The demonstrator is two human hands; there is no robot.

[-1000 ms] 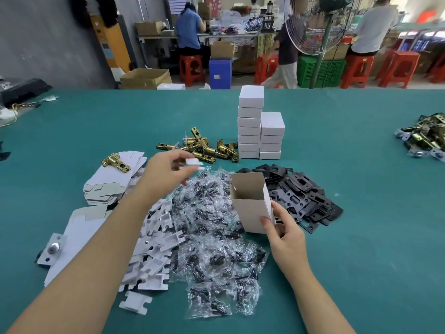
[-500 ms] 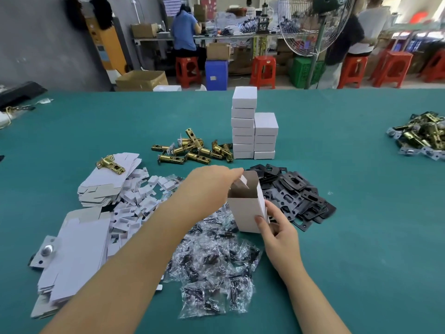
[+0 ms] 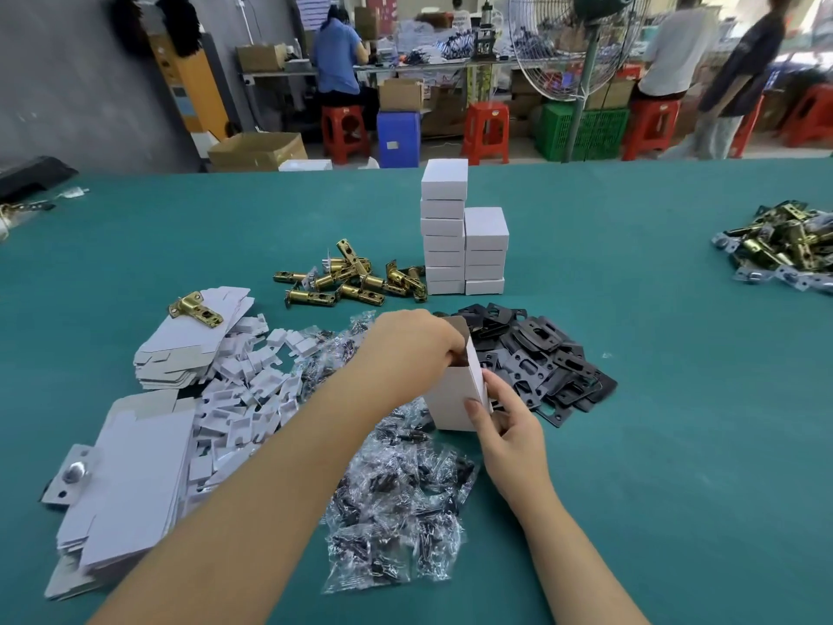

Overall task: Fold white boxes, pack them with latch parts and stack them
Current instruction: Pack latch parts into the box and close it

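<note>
A folded white box [image 3: 450,399] stands upright on the green table [image 3: 653,444], its top flap open. My right hand [image 3: 509,426] grips its lower right side. My left hand [image 3: 405,349] is over the box's mouth with the fingertips curled inside; the small white card insert it carries is hidden behind them. Two stacks of closed white boxes [image 3: 444,227] stand behind, the left one taller. Brass latches [image 3: 356,279] lie left of the stacks, and black strike plates [image 3: 541,354] right of the box.
Clear bags of screws [image 3: 396,489] lie under my arms. White card inserts [image 3: 252,390] and flat box blanks [image 3: 130,484] cover the left. One brass latch [image 3: 196,309] rests on a blank pile. More latches [image 3: 784,245] are heaped far right. People work behind.
My left hand brought the white insert from the left over to the box and dipped its fingers into the open top. My right hand kept hold of the box.
</note>
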